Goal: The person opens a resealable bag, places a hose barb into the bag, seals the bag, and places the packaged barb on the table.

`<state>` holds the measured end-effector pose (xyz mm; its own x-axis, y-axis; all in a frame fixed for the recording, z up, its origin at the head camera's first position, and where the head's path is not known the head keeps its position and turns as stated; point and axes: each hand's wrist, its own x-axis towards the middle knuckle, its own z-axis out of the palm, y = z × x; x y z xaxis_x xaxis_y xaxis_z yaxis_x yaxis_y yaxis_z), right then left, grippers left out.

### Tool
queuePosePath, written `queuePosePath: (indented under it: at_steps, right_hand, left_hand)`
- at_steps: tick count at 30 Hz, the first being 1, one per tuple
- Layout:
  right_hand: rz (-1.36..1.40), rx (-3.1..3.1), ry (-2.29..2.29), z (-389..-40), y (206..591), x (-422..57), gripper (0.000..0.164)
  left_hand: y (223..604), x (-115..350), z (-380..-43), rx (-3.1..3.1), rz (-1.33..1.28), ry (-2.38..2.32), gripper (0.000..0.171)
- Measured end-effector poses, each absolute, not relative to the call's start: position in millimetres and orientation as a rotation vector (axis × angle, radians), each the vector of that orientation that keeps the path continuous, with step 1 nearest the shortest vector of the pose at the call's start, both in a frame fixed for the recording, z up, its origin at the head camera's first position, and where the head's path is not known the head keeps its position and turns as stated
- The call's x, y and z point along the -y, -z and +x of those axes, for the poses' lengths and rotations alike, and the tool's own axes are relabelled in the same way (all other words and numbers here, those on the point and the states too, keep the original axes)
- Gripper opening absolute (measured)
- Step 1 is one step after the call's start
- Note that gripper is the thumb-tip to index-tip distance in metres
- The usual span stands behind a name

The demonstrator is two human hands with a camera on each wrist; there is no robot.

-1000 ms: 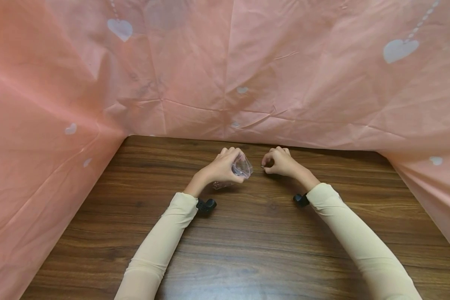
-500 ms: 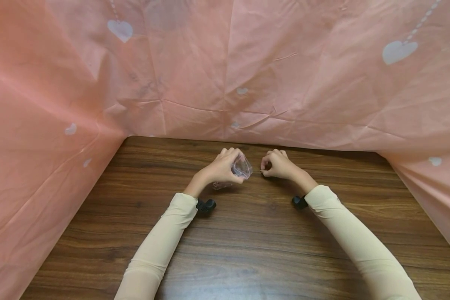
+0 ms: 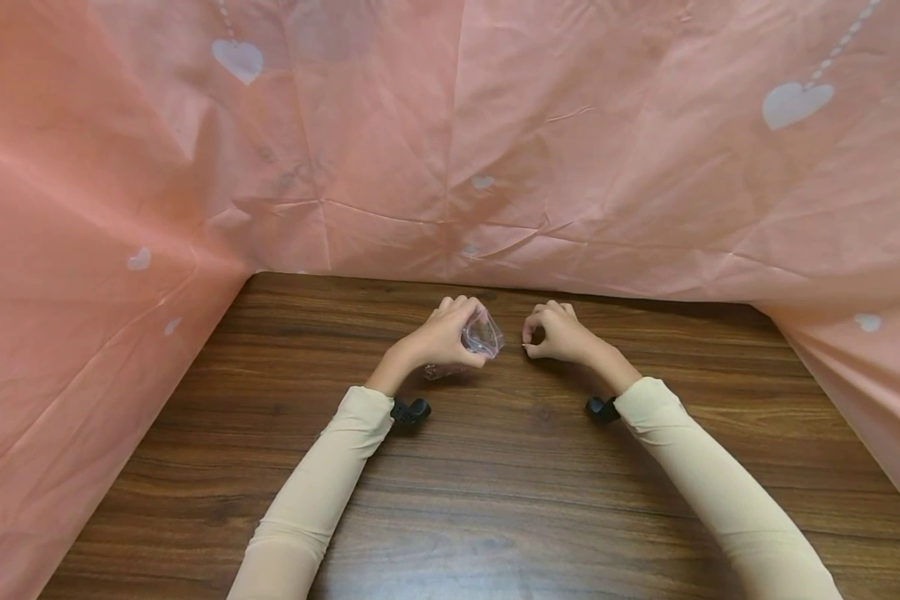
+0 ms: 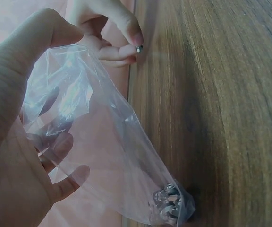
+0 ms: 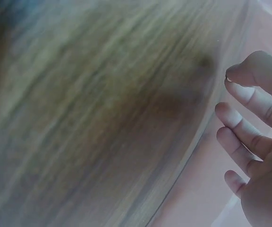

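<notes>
My left hand point(image 3: 442, 333) holds a clear plastic zip bag point(image 4: 112, 123) between thumb and fingers, its mouth spread wide and facing right. Several small shiny metal pieces point(image 4: 169, 203) lie gathered in the bag's bottom corner, low over the wooden table. A short way to the right, my right hand point(image 3: 561, 332) pinches a tiny silvery metal piece point(image 4: 139, 48) between thumb and index finger. Its exact kind is too small to tell. The right hand's other fingers point(image 5: 235, 146) are loosely bent. A gap separates this hand from the mouth of the bag.
The brown wood-grain table point(image 3: 450, 483) extends beneath both arms. A pink sheet with pale hearts point(image 3: 390, 150) hangs along its back edge and both sides. Each wrist wears a black camera, such as the left one point(image 3: 411, 412).
My right hand has dipped slightly toward me while pinching the small metal piece. The left hand and the bag stay nearly in place.
</notes>
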<state>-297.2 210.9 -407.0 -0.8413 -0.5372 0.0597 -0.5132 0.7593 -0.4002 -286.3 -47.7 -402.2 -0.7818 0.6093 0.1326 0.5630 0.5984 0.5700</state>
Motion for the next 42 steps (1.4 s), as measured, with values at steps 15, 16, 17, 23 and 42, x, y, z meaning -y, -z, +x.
queuePosePath:
  at_steps: [15,16,17,23,42]
  right_hand:
    - [-1.013,-2.953,0.829,-280,378,-199,0.010]
    - [-1.028,-2.954,0.842,-278,375,-197,0.010]
    - [-1.041,-2.953,0.856,-276,372,-194,0.010]
    - [-1.123,-2.956,0.906,-265,359,-180,0.011]
    - [-1.164,-2.916,0.942,-260,360,-158,0.010]
  left_hand:
    - [403,49,-286,-2.743,1.009,-0.923,0.059]
    - [403,49,-286,-2.742,1.010,-0.924,0.059]
    - [403,49,-286,-2.739,1.011,-0.929,0.059]
    - [404,49,-285,-2.721,1.017,-0.959,0.061]
    - [403,47,-287,-2.717,1.039,-0.950,0.060]
